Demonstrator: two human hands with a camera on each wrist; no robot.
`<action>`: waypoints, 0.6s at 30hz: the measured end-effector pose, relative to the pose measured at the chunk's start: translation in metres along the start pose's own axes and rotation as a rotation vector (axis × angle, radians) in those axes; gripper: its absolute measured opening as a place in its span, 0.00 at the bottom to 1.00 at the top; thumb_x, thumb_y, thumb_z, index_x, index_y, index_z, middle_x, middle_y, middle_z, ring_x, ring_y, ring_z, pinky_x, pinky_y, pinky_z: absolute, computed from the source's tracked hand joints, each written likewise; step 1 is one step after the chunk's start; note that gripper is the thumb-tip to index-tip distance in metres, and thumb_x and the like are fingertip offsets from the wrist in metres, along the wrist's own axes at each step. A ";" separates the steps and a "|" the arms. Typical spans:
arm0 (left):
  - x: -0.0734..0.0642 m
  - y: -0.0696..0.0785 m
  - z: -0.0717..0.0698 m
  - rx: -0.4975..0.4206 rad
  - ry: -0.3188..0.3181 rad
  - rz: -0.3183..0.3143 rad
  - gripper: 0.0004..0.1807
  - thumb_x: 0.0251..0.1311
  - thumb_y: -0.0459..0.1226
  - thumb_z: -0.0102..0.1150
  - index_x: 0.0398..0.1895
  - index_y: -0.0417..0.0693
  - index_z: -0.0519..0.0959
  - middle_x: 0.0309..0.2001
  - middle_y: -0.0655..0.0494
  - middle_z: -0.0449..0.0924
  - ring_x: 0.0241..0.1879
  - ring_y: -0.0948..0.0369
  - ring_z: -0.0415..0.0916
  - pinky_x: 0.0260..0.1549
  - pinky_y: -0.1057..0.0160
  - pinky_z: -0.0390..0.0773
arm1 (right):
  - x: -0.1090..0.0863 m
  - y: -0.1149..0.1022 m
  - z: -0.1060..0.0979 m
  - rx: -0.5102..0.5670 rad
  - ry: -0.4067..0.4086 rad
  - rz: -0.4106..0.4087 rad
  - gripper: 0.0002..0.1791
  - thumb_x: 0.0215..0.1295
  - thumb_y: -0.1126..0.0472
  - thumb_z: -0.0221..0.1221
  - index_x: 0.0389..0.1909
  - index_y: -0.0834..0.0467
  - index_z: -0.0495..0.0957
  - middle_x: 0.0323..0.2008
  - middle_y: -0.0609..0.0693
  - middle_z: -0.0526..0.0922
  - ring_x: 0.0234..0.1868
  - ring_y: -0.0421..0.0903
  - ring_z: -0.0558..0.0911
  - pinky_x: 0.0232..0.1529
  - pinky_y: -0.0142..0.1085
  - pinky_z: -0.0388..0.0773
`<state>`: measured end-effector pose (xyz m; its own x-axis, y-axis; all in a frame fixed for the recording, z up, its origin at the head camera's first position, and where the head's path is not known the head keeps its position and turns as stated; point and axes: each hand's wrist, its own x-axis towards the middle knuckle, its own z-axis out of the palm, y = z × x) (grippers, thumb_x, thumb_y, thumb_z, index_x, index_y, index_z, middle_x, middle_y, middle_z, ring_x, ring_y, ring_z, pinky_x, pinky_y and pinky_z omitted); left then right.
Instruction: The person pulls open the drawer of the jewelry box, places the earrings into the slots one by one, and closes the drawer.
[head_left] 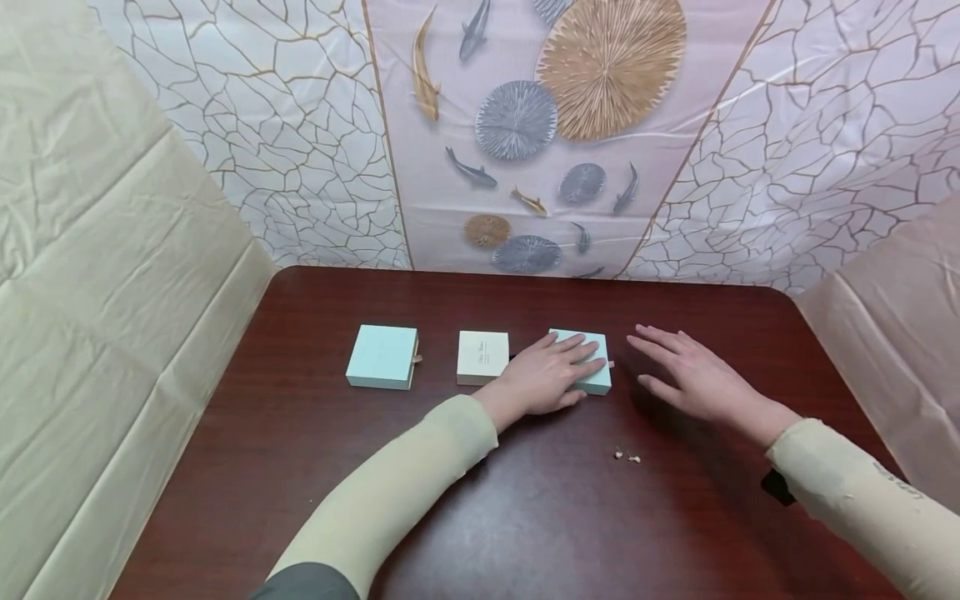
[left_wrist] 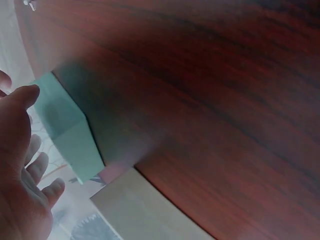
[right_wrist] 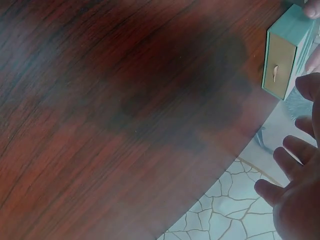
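Observation:
On the right of a row, a mint-green drawer box (head_left: 597, 382) lies under my left hand (head_left: 543, 375), whose spread fingers reach across its lid. The right wrist view shows this box's cream drawer front (right_wrist: 281, 64), pushed in, with a small ribbon pull tab (right_wrist: 275, 73). Just right of the box is my right hand (head_left: 693, 379), fingers extended and holding nothing. Two small pale pieces like stud earrings (head_left: 627, 457) lie on the table nearer to me. Beside my left wrist stands a cream box (head_left: 482, 357) with dark lettering.
Another mint-green box (head_left: 382, 356) with a ribbon tab sits at the left end of the row. Everything rests on a dark red-brown wooden table (head_left: 525, 517). A patterned cloth (head_left: 517, 200) hangs behind its far edge, and beige cloth (head_left: 112, 250) hangs along the sides.

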<state>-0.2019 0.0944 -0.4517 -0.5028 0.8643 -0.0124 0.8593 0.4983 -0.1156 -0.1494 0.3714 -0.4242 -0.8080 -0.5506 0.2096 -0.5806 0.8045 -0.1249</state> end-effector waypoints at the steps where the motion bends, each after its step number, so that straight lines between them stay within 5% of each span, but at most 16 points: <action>1: 0.001 0.000 0.001 -0.002 -0.002 -0.003 0.35 0.82 0.58 0.47 0.87 0.66 0.58 0.86 0.60 0.54 0.85 0.58 0.49 0.81 0.49 0.56 | 0.000 0.000 0.001 0.003 -0.010 0.004 0.34 0.66 0.62 0.72 0.72 0.64 0.76 0.72 0.67 0.74 0.71 0.66 0.76 0.70 0.69 0.68; 18: 0.009 -0.003 0.016 -0.023 -0.003 -0.001 0.34 0.84 0.56 0.45 0.88 0.66 0.55 0.86 0.58 0.53 0.85 0.58 0.49 0.81 0.52 0.57 | 0.012 -0.001 0.008 0.104 -0.133 0.072 0.26 0.73 0.61 0.67 0.69 0.65 0.79 0.72 0.69 0.73 0.72 0.69 0.73 0.73 0.72 0.61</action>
<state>-0.2107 0.0992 -0.4670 -0.5041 0.8635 -0.0149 0.8606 0.5008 -0.0926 -0.1599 0.3625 -0.4291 -0.8499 -0.5226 0.0674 -0.5225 0.8194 -0.2357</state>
